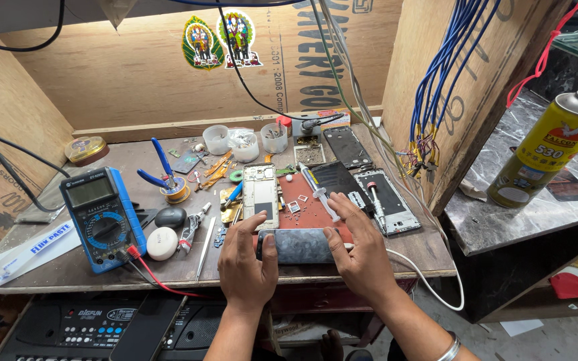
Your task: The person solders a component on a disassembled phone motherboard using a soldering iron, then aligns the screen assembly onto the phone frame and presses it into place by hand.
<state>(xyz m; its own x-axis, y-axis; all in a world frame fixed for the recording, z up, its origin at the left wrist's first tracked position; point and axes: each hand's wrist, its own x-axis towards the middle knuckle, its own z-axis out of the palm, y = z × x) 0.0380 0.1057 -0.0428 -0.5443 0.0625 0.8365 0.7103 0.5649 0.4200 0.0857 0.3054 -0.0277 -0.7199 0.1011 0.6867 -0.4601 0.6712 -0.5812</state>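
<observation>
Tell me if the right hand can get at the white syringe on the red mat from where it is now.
Probably yes: the syringe lies bare on the red mat just beyond the right hand, nothing over it. But that hand is holding the phone with the left hand.

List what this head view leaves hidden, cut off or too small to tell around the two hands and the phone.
- Phone: both ends are covered by the left hand and right hand; its underside faces the bench.
- Small parts on the red mat: too small to identify.
- Plastic cups: contents too small to make out.
- Spray can: its base is hidden by the bench's side wall.
- Keyboard: cut off by the bottom edge.
</observation>
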